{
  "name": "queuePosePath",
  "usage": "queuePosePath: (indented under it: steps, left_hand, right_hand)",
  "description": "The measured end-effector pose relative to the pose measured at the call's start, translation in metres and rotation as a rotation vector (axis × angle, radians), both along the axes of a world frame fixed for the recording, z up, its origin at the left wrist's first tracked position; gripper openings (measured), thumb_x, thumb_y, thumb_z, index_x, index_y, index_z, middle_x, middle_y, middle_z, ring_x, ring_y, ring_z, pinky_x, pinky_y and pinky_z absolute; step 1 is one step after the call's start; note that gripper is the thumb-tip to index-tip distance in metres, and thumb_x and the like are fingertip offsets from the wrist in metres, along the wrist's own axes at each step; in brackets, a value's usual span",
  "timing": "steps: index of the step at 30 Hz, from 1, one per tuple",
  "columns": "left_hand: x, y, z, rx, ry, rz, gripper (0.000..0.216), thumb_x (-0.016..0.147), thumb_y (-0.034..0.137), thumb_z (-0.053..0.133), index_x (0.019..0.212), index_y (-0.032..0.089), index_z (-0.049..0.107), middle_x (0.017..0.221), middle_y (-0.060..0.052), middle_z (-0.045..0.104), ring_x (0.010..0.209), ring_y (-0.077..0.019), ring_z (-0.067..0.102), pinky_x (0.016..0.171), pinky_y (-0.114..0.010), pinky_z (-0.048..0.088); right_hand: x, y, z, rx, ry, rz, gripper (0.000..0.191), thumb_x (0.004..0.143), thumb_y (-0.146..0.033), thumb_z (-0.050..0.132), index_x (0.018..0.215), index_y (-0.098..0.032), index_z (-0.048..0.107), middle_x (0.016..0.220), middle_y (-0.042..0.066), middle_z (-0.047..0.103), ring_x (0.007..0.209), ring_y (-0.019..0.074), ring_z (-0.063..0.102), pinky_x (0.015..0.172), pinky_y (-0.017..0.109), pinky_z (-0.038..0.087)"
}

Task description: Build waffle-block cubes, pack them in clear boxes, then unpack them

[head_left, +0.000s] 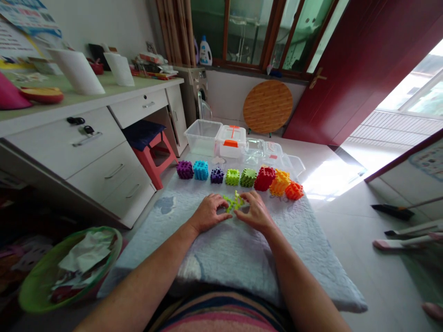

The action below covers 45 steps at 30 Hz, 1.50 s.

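Observation:
Above the cloth-covered table (228, 258), my left hand (210, 212) pinches a lime-green interlocking puzzle piece (228, 203) between thumb and fingers. My right hand (255, 211) grips another lime-green notched piece (237, 199), which stands upright. The two pieces meet or nearly touch; my fingers partly cover them. Just beyond my hands runs a row of cubes built from such notched pieces: purple (185, 169), light blue (201, 170), dark violet (217, 175), lime (232, 177), olive green (248, 177), red (265, 178), yellow-orange (280, 182) and orange (294, 190).
See-through plastic boxes (203, 133) stand behind the cubes, one with an orange-latched lid (231, 136). A green basket (27, 288) with crumpled paper is at lower left. A pink stool (155, 159) and white drawers (114, 170) are on the left.

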State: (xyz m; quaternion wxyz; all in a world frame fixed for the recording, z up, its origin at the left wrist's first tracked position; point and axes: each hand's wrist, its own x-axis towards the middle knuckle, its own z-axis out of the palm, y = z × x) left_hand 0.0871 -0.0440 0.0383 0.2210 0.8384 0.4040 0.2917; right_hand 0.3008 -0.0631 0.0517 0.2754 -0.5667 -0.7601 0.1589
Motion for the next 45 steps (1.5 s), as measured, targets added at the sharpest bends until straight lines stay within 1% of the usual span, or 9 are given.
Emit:
queuePosePath:
  steps: [3,6,9,19,23,27,32,37,45]
  left_hand:
    - [-0.002,0.001,-0.001,0.006,-0.024,0.025,0.005,0.081,0.021,0.065,0.085,0.019,0.067,0.086,-0.004,0.067,0.087,-0.0210,0.059,0.083,-0.034,0.046]
    - [-0.007,0.005,-0.003,0.018,-0.047,0.125,0.017,0.076,0.009,0.057,0.086,0.019,0.066,0.089,-0.005,0.067,0.090,-0.0214,0.059,0.085,-0.034,0.046]
    - [-0.010,0.009,-0.006,0.040,-0.038,0.190,0.026,0.074,0.005,0.053,0.092,0.019,0.066,0.095,-0.006,0.068,0.094,-0.0223,0.059,0.089,-0.036,0.047]
    - [-0.002,0.019,-0.017,0.075,0.090,0.131,0.047,0.080,0.004,0.047,0.121,0.020,0.063,0.124,-0.007,0.065,0.110,-0.0237,0.055,0.099,-0.039,0.042]
    - [-0.001,0.027,-0.015,0.050,0.242,0.059,0.041,0.086,0.008,0.046,0.119,0.021,0.066,0.119,-0.006,0.067,0.104,-0.0219,0.055,0.096,-0.036,0.044]
    - [-0.002,0.042,-0.001,0.040,0.408,-0.044,0.034,0.087,0.012,0.051,0.116,0.018,0.068,0.111,-0.009,0.065,0.102,-0.0221,0.057,0.095,-0.033,0.045]
    - [-0.003,0.057,0.016,-0.021,0.551,-0.136,0.022,0.085,0.016,0.059,0.103,0.017,0.071,0.100,-0.008,0.066,0.093,-0.0190,0.062,0.083,-0.025,0.047]
    - [-0.011,0.052,0.021,-0.017,0.610,-0.130,0.016,0.086,0.027,0.063,0.094,0.017,0.073,0.092,-0.006,0.068,0.084,-0.0190,0.063,0.074,-0.025,0.045]
    - [-0.025,0.033,0.029,-0.047,0.490,0.020,0.014,0.086,0.028,0.064,0.089,0.017,0.072,0.086,-0.005,0.070,0.080,-0.0179,0.064,0.069,-0.025,0.043]
  right_hand:
    - [-0.010,0.002,-0.004,0.032,-0.025,0.011,0.041,0.072,-0.034,0.071,0.108,-0.018,0.061,0.099,0.007,0.060,0.096,0.0234,0.054,0.089,0.036,0.044]
    - [-0.018,0.004,-0.009,0.050,-0.079,0.020,0.045,0.072,-0.036,0.070,0.113,-0.018,0.062,0.104,0.009,0.060,0.101,0.0259,0.052,0.093,0.038,0.041]
    - [-0.025,0.005,-0.012,0.060,-0.131,0.041,0.048,0.073,-0.037,0.068,0.118,-0.019,0.061,0.110,0.010,0.059,0.105,0.0273,0.050,0.094,0.039,0.039]
    - [-0.032,0.001,-0.012,0.042,-0.214,0.068,0.046,0.075,-0.039,0.067,0.116,-0.020,0.063,0.106,0.009,0.059,0.104,0.0269,0.047,0.094,0.038,0.036]
    - [-0.029,0.001,-0.016,0.056,-0.183,0.064,0.047,0.074,-0.036,0.067,0.118,-0.020,0.062,0.104,0.009,0.058,0.102,0.0264,0.048,0.093,0.038,0.035]
    - [-0.027,0.001,-0.018,0.055,-0.158,0.070,0.045,0.073,-0.034,0.067,0.116,-0.020,0.063,0.103,0.009,0.058,0.101,0.0265,0.048,0.093,0.038,0.036]
    - [-0.023,-0.001,-0.019,0.061,-0.122,0.078,0.053,0.071,-0.035,0.069,0.120,-0.019,0.059,0.109,0.010,0.057,0.105,0.0282,0.048,0.094,0.041,0.038]
    - [-0.016,-0.003,-0.021,0.059,-0.057,0.104,0.056,0.071,-0.034,0.071,0.123,-0.017,0.056,0.116,0.012,0.057,0.109,0.0287,0.049,0.096,0.043,0.039]
    - [-0.014,0.000,-0.022,0.105,0.129,0.076,0.032,0.075,-0.021,0.066,0.106,-0.018,0.057,0.093,0.006,0.062,0.092,0.0220,0.057,0.084,0.036,0.045]
